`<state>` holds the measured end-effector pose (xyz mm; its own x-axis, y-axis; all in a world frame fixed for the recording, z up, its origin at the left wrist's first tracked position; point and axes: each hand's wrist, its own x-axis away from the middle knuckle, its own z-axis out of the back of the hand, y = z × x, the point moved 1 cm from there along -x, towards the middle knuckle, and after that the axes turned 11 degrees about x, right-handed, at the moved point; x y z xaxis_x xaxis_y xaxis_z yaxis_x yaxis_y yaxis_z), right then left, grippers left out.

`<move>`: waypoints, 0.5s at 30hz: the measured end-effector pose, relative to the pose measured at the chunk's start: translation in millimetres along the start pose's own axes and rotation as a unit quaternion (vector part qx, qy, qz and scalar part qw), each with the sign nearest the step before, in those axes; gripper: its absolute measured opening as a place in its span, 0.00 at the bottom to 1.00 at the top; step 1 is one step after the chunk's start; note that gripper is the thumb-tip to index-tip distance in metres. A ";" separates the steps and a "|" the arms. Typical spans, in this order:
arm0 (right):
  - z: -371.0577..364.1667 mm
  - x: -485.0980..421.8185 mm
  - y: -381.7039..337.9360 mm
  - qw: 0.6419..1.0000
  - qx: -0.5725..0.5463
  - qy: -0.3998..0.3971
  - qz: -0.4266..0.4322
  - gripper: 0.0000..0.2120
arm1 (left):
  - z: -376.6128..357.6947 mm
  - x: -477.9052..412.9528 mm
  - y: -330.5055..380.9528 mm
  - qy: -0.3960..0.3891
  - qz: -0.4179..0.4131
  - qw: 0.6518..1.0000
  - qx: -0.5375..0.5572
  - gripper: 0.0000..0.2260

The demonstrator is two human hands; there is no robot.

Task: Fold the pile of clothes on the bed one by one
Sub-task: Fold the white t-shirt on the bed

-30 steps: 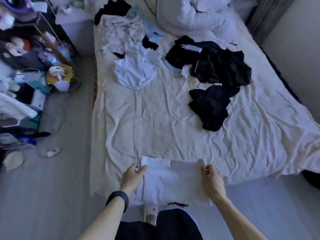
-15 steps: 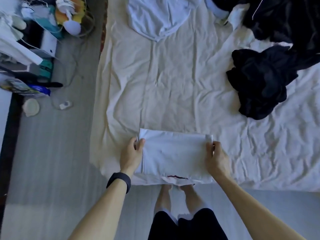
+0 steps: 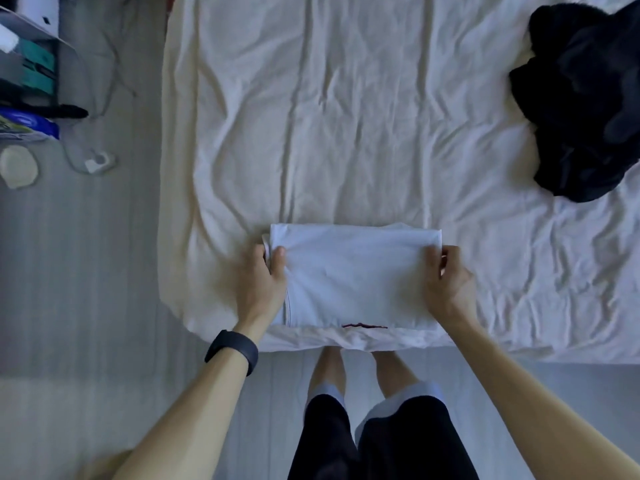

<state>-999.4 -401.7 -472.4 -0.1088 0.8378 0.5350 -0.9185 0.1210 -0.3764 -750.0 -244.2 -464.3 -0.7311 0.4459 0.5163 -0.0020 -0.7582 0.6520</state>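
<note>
A folded white garment [image 3: 353, 275] lies as a neat rectangle at the near edge of the bed [image 3: 346, 116], with a thin dark red mark along its front edge. My left hand [image 3: 261, 282] pinches its left side, thumb on top and fingers underneath. My right hand [image 3: 446, 282] pinches its right side the same way. A crumpled black garment [image 3: 581, 109] lies apart at the far right of the bed.
The bed's wrinkled white sheet stretches beyond the folded garment. On the grey floor [image 3: 86, 271] to the left are cluttered boxes [image 3: 27, 67], a cable with a white charger [image 3: 98, 162] and a round pale lid [image 3: 17, 166]. My legs stand against the bed's edge.
The camera has tilted further down and closer, so the far pile has left view. Both hands keep the same hold on the garment's sides, which has not visibly shifted on the bed.
</note>
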 end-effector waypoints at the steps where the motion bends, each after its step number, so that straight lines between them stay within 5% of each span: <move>1: 1.4 4.4 -1.1 1.000 -0.004 0.003 0.004 0.18 | 2.4 4.7 -0.6 0.006 -0.002 1.000 0.002 0.14; 9: -10.5 -3.7 -3.5 0.998 0.068 -0.014 0.010 0.19 | -1.8 -6.5 -17.6 0.046 0.006 0.997 -0.063 0.15; 12: -12.0 16.9 -0.1 0.989 0.088 0.105 0.050 0.19 | -12.6 16.9 -18.1 0.117 -0.258 0.928 -0.241 0.20; 15: -37.9 49.6 -9.2 0.941 0.185 0.195 0.206 0.22 | -41.0 39.9 -18.1 -0.011 -0.448 0.841 -0.303 0.26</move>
<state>-981.9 -341.1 -471.0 -0.4033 0.9134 0.0551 -0.9062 -0.3903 -0.1628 -807.1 -232.2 -478.3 -0.2381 0.9711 -0.0159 -0.8975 -0.2138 0.3858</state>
